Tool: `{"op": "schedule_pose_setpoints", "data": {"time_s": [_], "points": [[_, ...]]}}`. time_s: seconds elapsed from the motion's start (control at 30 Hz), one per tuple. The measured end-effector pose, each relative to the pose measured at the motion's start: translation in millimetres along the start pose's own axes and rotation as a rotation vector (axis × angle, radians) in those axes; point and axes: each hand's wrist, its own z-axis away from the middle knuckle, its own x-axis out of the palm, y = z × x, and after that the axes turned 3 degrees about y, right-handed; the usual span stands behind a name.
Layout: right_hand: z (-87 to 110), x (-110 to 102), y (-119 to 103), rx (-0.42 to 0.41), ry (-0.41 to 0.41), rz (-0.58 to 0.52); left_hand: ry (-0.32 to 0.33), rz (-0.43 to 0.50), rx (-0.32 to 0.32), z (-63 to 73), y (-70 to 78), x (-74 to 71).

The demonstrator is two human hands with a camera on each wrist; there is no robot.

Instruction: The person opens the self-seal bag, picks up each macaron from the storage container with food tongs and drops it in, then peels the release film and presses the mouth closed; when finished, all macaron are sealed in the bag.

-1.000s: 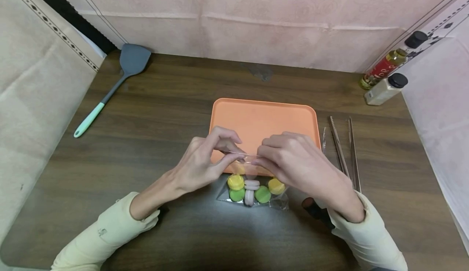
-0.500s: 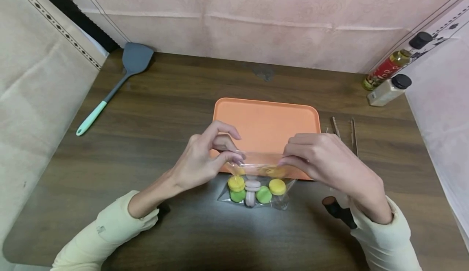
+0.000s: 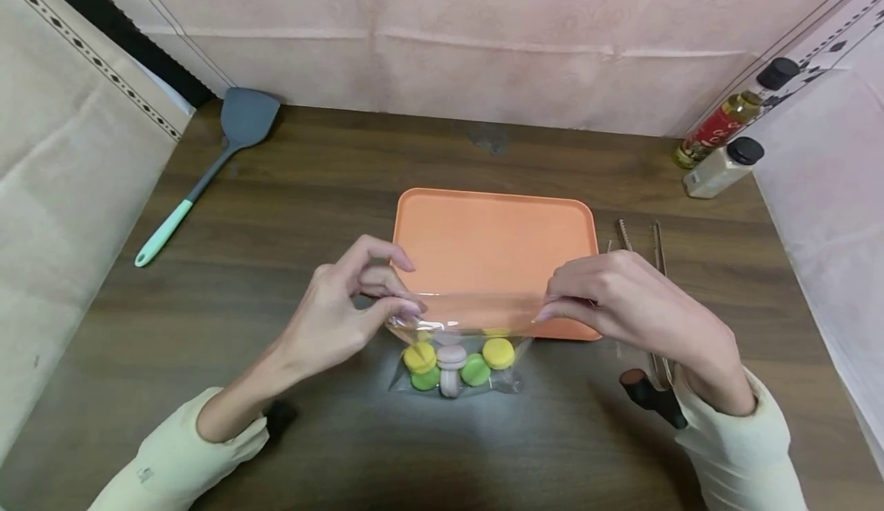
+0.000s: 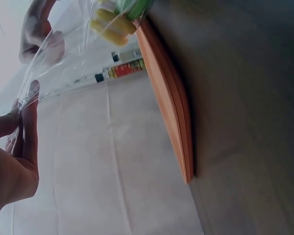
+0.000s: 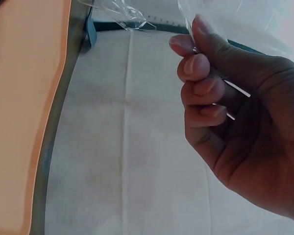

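Note:
A clear plastic bag (image 3: 459, 318) holds several yellow, green and pale lilac macarons (image 3: 475, 370) near its bottom. At its upper left edge my left hand (image 3: 345, 315) pinches the film between thumb and fingers. My right hand (image 3: 628, 308) pinches the upper right edge, thumb against a curled forefinger (image 5: 193, 66) in the right wrist view. Between the two hands the top edge of the bag is stretched wide. It overlaps the near side of an orange tray (image 3: 493, 227). In the left wrist view the film (image 4: 56, 58) spans from hand to hand.
Metal tongs (image 3: 659, 246) lie right of the tray, partly behind my right forearm. A grey spatula with a mint handle (image 3: 207, 177) lies at the left. A red-labelled bottle (image 3: 721, 127) and a black-capped white jar (image 3: 721, 169) stand at the back right corner.
My right hand has moved right, away from the left hand, spreading the bag's top edge. My left hand has then shifted left, and the bag with the macarons has moved slightly left.

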Motion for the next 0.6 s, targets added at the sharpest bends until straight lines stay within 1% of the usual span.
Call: {"op": "schedule_pose_setpoints", "data": {"time_s": [0.1, 0.17, 0.2, 0.3, 0.4, 0.43, 0.5, 0.6], "points": [[-13.8, 1, -1, 0.013, -0.081, -0.024, 0.024, 0.012, -0.058, 7.1, 2.5, -11.4], [-28.0, 4, -1, 0.007, -0.129, -0.033, 0.049, -0.007, -0.105, 10.1, 4.5, -22.2], [-35.7, 5, 0, 0.007, -0.154, -0.034, 0.059, -0.019, -0.138, 11.0, 4.8, -28.5], [-62.5, 15, 5, 0.003, -0.216, -0.052, 0.084, -0.055, -0.265, 10.2, 1.6, -51.1], [-92.3, 29, 15, 0.026, -0.277, -0.127, 0.098, -0.098, -0.400, 5.0, -9.0, -78.8], [-102.5, 35, 19, 0.036, -0.296, -0.168, 0.100, -0.122, -0.429, 2.4, -14.2, -88.3], [-122.0, 50, 31, 0.045, -0.338, -0.243, 0.101, -0.189, -0.465, -2.4, -25.5, -106.4], [-149.2, 74, 49, 0.032, -0.378, -0.322, 0.106, -0.298, -0.486, -9.0, -39.7, -128.3]]}}
